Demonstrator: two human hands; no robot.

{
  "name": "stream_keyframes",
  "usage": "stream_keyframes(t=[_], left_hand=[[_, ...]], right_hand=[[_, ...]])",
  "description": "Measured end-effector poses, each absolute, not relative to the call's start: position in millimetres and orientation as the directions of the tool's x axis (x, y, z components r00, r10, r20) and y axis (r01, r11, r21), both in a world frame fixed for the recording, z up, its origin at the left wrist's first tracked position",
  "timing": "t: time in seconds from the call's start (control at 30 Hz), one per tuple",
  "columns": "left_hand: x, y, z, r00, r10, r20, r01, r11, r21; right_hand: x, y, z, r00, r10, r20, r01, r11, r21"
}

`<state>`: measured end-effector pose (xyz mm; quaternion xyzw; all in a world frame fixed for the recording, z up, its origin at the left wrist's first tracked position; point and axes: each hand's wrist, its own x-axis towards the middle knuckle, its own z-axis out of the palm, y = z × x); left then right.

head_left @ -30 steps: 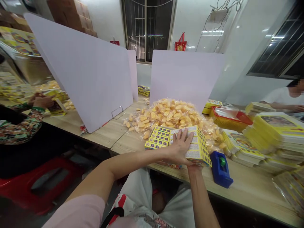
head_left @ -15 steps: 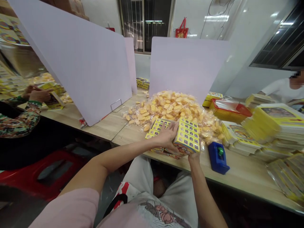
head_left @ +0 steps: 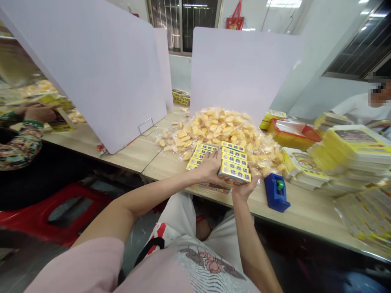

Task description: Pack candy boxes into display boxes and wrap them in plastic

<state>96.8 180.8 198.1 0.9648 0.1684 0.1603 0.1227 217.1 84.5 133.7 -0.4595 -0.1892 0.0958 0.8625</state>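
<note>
Between my two hands is a row of small yellow boxes [head_left: 234, 160] with printed ends, raised at the table's front edge. My left hand [head_left: 211, 167] presses along its left side, and my right hand [head_left: 247, 188] grips it from below and from the right. Partly hidden behind my left hand, more yellow boxes [head_left: 200, 154] sit in rows on the table. Just beyond lies a heap of yellow pieces in clear wrappers [head_left: 220, 126]. A blue tape dispenser [head_left: 276, 193] with a green core stands right of my right hand.
White partition boards [head_left: 241, 69] rise at the back and left. Stacks of yellow printed cards or flat boxes [head_left: 351, 150] fill the right side near a red and yellow basket [head_left: 293, 134]. At left, another person's hands [head_left: 38, 112] hold a yellow item; a red stool [head_left: 58, 211] stands below.
The held row of boxes has tipped, so its printed ends face differently. My right hand has come further into sight under its right side. The whole view has shifted slightly.
</note>
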Motion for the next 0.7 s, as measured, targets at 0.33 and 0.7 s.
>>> stream_keyframes(t=[0.33,0.7], left_hand=[[99.5,165.9,195.9,0.889,0.342,0.304,0.319,-0.94,0.124],[88.0,178.0,206.3,0.871,0.386,0.302,0.35,-0.921,0.168]], right_hand=[[220.6,74.9,116.2,0.942,0.305,0.141,-0.027,0.485,-0.874],[241.0,89.8,228.9,0.134,0.915,0.38,0.985,-0.079,-0.156]])
